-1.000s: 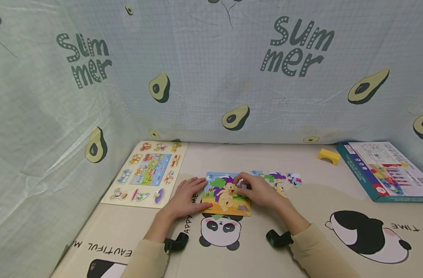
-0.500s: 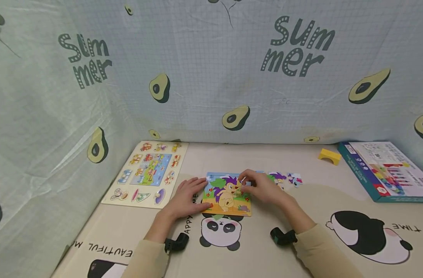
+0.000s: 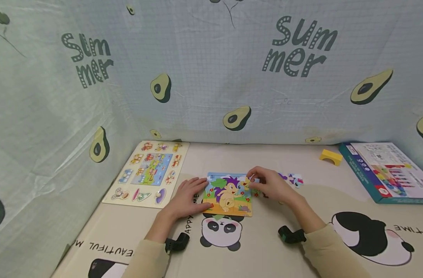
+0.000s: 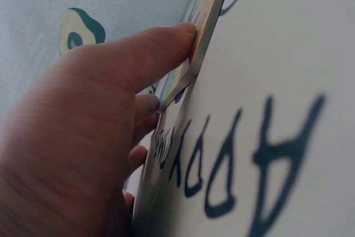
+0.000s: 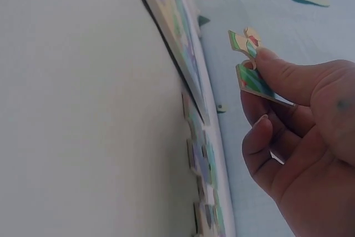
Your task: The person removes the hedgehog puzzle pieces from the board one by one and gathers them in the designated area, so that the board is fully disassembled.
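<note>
A green puzzle piece [image 5: 255, 81] was pinched between the thumb and a finger of the right hand [image 3: 274, 187], raised off the tabletop [image 3: 253, 255] near the right edge of the hedgehog puzzle [image 3: 226, 202]. The left hand [image 3: 187, 197] lay at the puzzle's left side, fingers extended and apart, its thumb resting on the lower-left part of the puzzle. Loose pieces [image 3: 296, 180] lay to the puzzle's right, partly hidden behind the right hand. Each wrist wore a small black camera. Farther left lay a cream picture board [image 3: 108, 200] bearing vehicle shapes. Toward the back right, a yellow arch block [image 3: 331, 156] stood just beside a teal-edged box [image 3: 388, 162]. Pandas and lettering patterned the tabletop; a pale avocado-print curtain [image 3: 197, 69] hung behind everything.
</note>
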`<state>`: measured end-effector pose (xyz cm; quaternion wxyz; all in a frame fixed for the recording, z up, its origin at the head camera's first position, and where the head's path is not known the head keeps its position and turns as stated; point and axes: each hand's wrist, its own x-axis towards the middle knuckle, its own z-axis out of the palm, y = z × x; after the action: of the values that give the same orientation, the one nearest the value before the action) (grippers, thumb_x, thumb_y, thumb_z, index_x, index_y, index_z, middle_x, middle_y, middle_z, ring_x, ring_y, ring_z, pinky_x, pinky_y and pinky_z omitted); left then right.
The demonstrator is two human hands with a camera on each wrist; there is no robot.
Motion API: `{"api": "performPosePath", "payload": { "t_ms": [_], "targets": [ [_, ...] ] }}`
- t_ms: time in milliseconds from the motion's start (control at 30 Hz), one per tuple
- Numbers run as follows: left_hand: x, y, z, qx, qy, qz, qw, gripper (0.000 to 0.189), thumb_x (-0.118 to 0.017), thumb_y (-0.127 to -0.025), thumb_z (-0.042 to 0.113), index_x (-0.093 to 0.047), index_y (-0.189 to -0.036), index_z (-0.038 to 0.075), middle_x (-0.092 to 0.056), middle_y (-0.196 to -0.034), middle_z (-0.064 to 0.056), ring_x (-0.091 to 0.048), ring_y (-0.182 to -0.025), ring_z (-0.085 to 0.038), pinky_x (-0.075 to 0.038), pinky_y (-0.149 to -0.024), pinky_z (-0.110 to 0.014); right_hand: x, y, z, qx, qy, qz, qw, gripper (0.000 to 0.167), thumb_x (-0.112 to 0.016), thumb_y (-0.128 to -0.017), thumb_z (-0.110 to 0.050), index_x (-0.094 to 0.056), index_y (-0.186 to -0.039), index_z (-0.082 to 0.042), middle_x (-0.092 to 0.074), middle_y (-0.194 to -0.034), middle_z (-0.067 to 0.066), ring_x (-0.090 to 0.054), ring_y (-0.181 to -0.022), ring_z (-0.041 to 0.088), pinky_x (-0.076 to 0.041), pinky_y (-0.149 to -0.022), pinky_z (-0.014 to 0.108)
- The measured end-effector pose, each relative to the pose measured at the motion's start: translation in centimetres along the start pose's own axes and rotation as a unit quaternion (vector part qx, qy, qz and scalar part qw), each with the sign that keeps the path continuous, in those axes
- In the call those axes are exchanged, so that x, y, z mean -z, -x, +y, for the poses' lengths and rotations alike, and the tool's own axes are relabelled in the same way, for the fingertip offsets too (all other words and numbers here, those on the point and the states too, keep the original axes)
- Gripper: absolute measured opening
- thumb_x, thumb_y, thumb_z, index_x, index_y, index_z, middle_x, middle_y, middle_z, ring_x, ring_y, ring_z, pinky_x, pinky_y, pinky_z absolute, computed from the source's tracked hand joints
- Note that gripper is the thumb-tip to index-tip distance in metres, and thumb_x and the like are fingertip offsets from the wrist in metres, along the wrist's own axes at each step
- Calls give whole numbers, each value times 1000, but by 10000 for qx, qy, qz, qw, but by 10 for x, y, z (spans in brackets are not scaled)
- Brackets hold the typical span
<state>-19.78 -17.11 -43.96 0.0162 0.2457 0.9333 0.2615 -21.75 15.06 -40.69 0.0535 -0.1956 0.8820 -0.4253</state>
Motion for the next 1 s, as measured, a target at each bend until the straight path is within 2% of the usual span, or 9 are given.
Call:
{"api": "performPosePath", "payload": {
  "t_ms": [200,400,600,833,1000],
  "targets": [
    [1,1,1,-15,-1,-7,10000,81,-70,-86,54,-50,-150,9,-43,-156,-7,-25,-148,-33,-11,-120,-57,5,4,8,-44,63,-30,10000,21,-70,-96,-12,-65,-116,-13,-63,-98,1,-55,-86,22,-50,-70,31],
    [2,1,1,-44,-12,-20,10000,80,-70,-86,54,-50,-150,9,-43,-156,-8,-26,-148,-34,-11,-120,-58,15,10,15,56,118,-32,9999,20,-70,-96,-12,-65,-116,-12,-64,-97,1,-54,-82,22,-47,-64,29],
    [1,0,0,-17,-18,-1,10000,81,-71,-86,53,-50,-150,9,-43,-156,-7,-26,-148,-33,-10,-120,-56,25,16,22,222,177,-62,9996,18,-69,-97,-10,-65,-114,-9,-64,-96,1,-55,-81,21,-48,-67,29],
    [0,0,-1,16,-19,9,10000,82,-72,-85,53,-50,-150,9,-43,-156,-6,-26,-148,-33,-10,-121,-55,36,23,30,194,385,-133,9990,18,-69,-96,-10,-65,-113,-9,-66,-97,0,-57,-84,20,-50,-71,30],
    [-1,0,0,16,-13,23,10000,82,-72,-85,54,-50,-150,10,-43,-156,-6,-26,-148,-32,-10,-121,-55,45,28,33,263,395,-162,9987,18,-68,-97,-9,-64,-115,-8,-65,-100,1,-57,-86,20,-50,-69,29]
  ]
}}
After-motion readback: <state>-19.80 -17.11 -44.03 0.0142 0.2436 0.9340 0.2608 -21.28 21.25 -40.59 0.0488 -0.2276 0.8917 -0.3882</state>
